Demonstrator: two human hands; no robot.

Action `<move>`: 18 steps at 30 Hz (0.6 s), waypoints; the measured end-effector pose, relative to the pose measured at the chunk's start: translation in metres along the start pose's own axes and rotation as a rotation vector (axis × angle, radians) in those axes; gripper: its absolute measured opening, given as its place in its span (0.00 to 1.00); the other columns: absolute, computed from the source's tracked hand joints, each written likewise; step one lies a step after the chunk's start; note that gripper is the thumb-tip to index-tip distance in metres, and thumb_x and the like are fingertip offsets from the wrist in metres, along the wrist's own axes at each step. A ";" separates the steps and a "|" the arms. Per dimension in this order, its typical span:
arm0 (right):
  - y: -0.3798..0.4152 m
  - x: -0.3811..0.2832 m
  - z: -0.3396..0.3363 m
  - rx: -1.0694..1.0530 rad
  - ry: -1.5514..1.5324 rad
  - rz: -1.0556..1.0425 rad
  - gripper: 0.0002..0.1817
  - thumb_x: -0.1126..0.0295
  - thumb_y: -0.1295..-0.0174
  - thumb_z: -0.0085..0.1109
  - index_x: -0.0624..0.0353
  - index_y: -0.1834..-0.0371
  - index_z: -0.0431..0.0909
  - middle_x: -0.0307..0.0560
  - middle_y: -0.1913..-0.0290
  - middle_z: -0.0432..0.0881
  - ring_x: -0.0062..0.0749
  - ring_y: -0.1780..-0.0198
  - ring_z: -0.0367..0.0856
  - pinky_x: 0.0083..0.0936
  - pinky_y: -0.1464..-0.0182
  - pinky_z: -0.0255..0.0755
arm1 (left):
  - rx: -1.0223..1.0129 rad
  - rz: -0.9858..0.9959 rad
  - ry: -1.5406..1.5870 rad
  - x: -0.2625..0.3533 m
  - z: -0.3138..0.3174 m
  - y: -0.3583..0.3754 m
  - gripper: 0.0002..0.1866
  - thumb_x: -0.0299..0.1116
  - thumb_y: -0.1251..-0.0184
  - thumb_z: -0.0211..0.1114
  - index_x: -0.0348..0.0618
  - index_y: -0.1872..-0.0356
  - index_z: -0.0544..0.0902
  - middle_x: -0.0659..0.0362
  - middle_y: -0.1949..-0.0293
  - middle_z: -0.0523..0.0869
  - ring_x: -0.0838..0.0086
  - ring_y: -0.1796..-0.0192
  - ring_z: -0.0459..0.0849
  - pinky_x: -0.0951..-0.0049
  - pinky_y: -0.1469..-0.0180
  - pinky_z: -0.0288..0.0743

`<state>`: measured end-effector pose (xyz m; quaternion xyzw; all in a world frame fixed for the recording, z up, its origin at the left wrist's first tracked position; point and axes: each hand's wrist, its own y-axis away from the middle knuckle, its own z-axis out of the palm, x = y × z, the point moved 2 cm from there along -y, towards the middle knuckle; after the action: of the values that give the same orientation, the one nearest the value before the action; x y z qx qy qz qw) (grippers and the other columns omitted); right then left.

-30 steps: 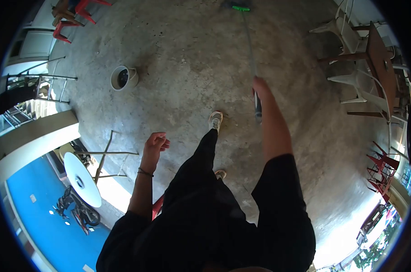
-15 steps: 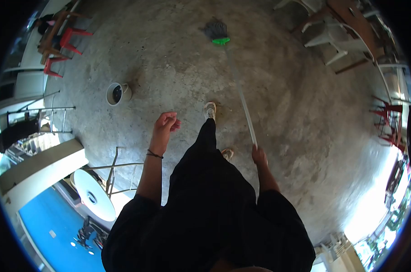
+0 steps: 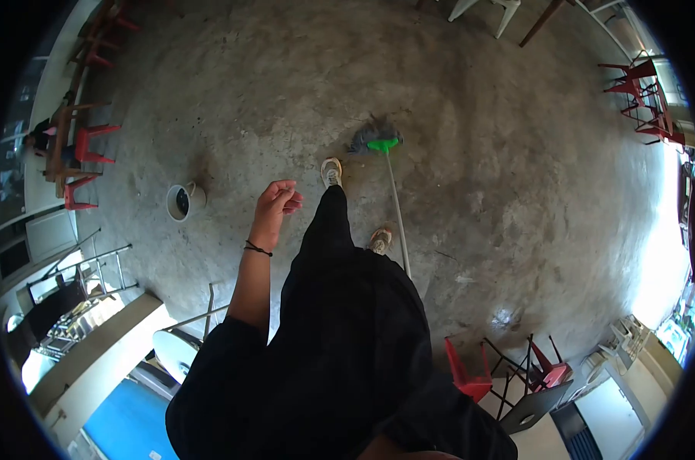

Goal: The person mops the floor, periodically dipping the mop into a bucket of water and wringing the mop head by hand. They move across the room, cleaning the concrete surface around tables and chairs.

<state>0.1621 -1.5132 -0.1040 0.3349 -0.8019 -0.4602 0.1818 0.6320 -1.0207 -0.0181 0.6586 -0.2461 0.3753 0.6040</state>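
My left hand point(image 3: 276, 202) hangs over the floor with nothing in it, its fingers loosely curled and a gap between them. A dark cord band point(image 3: 258, 248) circles that wrist. The mop has a grey head and a green clamp point(image 3: 383, 144), and it rests on the concrete ahead of my shoes. Its pale handle point(image 3: 396, 198) runs back past my right shoe and disappears behind my dark clothing. My right hand is hidden there, so its grip does not show.
A white bucket point(image 3: 182, 202) with dark contents stands left on the stained concrete floor point(image 3: 501, 176). Red stools point(image 3: 93, 144) and tables line the left wall. More red chairs point(image 3: 470, 368) stand at lower right, near a dark tabletop. A round white disc point(image 3: 175, 354) is at lower left.
The mop head has come closer to my feet, and its handle now slopes more steeply. My right hand has dropped out of sight behind my body. The view has turned, bringing red chairs in at lower right.
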 end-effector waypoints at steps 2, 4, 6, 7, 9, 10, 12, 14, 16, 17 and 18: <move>-0.056 -0.045 0.003 0.048 -0.060 -0.142 0.31 0.41 0.34 0.38 0.58 0.61 0.80 0.65 0.58 0.80 0.63 0.52 0.77 0.51 0.55 0.70 | -0.025 -0.019 -0.026 0.010 -0.001 -0.022 0.12 0.36 0.31 0.55 0.44 0.50 0.76 0.61 0.64 0.83 0.78 0.64 0.81 0.77 0.57 0.71; -0.083 -0.179 -0.058 0.030 -0.057 -0.077 0.30 0.43 0.33 0.38 0.61 0.61 0.79 0.66 0.61 0.80 0.64 0.53 0.77 0.52 0.54 0.70 | -0.034 -0.024 -0.056 0.026 -0.005 -0.047 0.13 0.36 0.30 0.54 0.44 0.50 0.76 0.61 0.64 0.83 0.78 0.64 0.80 0.78 0.58 0.71; -0.138 -0.308 -0.104 0.078 -0.019 -0.083 0.34 0.42 0.33 0.36 0.67 0.59 0.79 0.73 0.59 0.78 0.66 0.51 0.76 0.53 0.51 0.69 | -0.021 -0.012 -0.084 0.046 -0.013 -0.075 0.13 0.37 0.30 0.55 0.44 0.50 0.76 0.61 0.64 0.83 0.78 0.64 0.80 0.78 0.58 0.71; -0.159 -0.378 -0.130 0.112 -0.064 -0.100 0.37 0.40 0.34 0.39 0.71 0.61 0.79 0.75 0.60 0.78 0.68 0.49 0.75 0.54 0.50 0.69 | 0.000 -0.017 -0.083 0.052 -0.022 -0.091 0.13 0.37 0.30 0.55 0.44 0.50 0.76 0.61 0.64 0.83 0.78 0.63 0.80 0.78 0.58 0.71; -0.221 -0.501 -0.162 0.172 -0.114 -0.262 0.38 0.39 0.34 0.39 0.70 0.66 0.80 0.72 0.68 0.80 0.65 0.58 0.81 0.52 0.56 0.71 | 0.044 -0.028 -0.083 0.063 -0.045 -0.118 0.13 0.37 0.30 0.55 0.44 0.50 0.76 0.61 0.64 0.83 0.79 0.63 0.80 0.78 0.58 0.71; -0.281 -0.550 -0.160 0.131 -0.141 -0.279 0.38 0.38 0.34 0.39 0.69 0.75 0.78 0.63 0.79 0.78 0.54 0.72 0.83 0.49 0.65 0.72 | 0.080 -0.035 -0.083 0.070 -0.056 -0.129 0.13 0.37 0.30 0.55 0.43 0.50 0.76 0.61 0.64 0.83 0.78 0.63 0.80 0.77 0.58 0.71; -0.299 -0.680 -0.215 -0.006 -0.308 -0.396 0.37 0.39 0.33 0.38 0.64 0.84 0.71 0.48 0.87 0.71 0.37 0.82 0.75 0.39 0.76 0.67 | 0.151 -0.056 -0.084 0.081 -0.078 -0.143 0.13 0.37 0.31 0.56 0.43 0.51 0.77 0.60 0.64 0.83 0.78 0.63 0.80 0.77 0.58 0.71; -0.343 -0.785 -0.244 0.060 -0.289 -0.405 0.27 0.53 0.33 0.40 0.67 0.74 0.78 0.57 0.81 0.79 0.46 0.76 0.83 0.42 0.68 0.73 | 0.193 -0.093 -0.101 0.095 -0.094 -0.152 0.13 0.36 0.31 0.56 0.43 0.51 0.77 0.60 0.64 0.83 0.77 0.63 0.81 0.77 0.57 0.71; -0.369 -0.865 -0.277 0.044 -0.133 -0.536 0.20 0.60 0.39 0.46 0.66 0.72 0.80 0.55 0.79 0.81 0.44 0.75 0.84 0.40 0.69 0.74 | 0.227 -0.110 -0.109 0.101 -0.108 -0.154 0.13 0.36 0.31 0.56 0.43 0.50 0.77 0.60 0.64 0.83 0.77 0.63 0.81 0.77 0.57 0.71; -0.387 -0.888 -0.283 -0.003 -0.101 -0.554 0.18 0.62 0.41 0.47 0.66 0.72 0.80 0.54 0.79 0.82 0.44 0.75 0.84 0.39 0.70 0.75 | 0.236 -0.106 -0.108 0.102 -0.115 -0.155 0.13 0.36 0.31 0.56 0.43 0.50 0.77 0.60 0.64 0.83 0.77 0.63 0.81 0.77 0.57 0.71; -0.382 -0.893 -0.291 0.008 -0.094 -0.528 0.18 0.61 0.40 0.46 0.66 0.70 0.81 0.54 0.79 0.82 0.43 0.75 0.84 0.39 0.70 0.75 | 0.245 -0.104 -0.106 0.103 -0.120 -0.156 0.13 0.36 0.31 0.55 0.43 0.50 0.76 0.60 0.63 0.83 0.77 0.63 0.81 0.77 0.57 0.71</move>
<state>1.1111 -1.1980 -0.2689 0.5116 -0.6960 -0.5036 0.0168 0.7913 -0.8666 -0.0330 0.7581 -0.1957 0.3355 0.5238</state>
